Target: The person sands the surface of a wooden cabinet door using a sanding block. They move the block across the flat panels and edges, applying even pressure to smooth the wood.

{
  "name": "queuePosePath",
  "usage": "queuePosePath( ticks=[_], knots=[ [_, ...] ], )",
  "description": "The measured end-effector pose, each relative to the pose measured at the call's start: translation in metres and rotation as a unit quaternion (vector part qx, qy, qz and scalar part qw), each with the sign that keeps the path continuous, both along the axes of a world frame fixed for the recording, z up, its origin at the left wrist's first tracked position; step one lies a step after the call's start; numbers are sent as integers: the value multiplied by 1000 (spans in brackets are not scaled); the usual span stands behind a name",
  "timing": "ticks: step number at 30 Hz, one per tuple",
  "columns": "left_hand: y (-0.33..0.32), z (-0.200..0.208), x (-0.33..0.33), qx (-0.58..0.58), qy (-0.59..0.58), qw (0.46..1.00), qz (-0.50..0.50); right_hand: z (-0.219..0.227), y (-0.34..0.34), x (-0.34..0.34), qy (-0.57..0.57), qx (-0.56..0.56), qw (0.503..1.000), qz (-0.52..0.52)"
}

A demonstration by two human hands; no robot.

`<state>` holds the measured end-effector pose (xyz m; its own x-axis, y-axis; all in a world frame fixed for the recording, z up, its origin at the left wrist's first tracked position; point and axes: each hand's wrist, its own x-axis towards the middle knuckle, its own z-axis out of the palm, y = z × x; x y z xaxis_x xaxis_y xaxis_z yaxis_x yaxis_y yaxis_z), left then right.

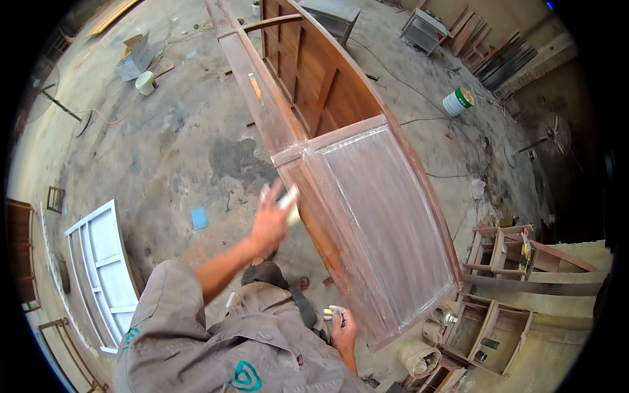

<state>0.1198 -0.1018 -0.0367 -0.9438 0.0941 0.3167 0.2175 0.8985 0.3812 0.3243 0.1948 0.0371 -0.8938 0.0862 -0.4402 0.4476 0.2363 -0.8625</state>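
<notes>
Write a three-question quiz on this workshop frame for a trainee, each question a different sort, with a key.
1. True or false: a blue sheet lies on the floor, left of the large wooden piece in the picture.

2. What colour is the framed panel at lower left?
A) Green
B) White
C) Red

3. Short answer: which shows higher in the picture, the left hand or the right hand?

Key:
1. True.
2. B.
3. The left hand; the right hand is near the lower edge.
</notes>
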Motion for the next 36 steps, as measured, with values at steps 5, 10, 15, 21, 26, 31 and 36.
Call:
queuePosePath(
  ticks=[5,10,15,21,26,31,36],
  knots=[
    [-26,30,-44,-24,-94,995,-8,12,-10,-5,-5,9,1000,4],
    [17,12,6,53,11,997,-51,8,-8,-7,-16,13,1000,-6],
    [-27,35,-68,39,-56,998,-6,1,-8,-3,-9,13,1000,-2],
    [23,17,-1,15,-3,998,-69,0,-8,-7,-5,18,1000,1],
    [-5,24,-58,-15,-10,1000,26,-2,-5,-4,-15,2,1000,15],
    [29,17,-7,-6,-31,996,-85,-3,0,0,-13,4,1000,3],
    [16,23,-42,20,4,999,26,-8,9,5,-17,8,1000,23]
  ],
)
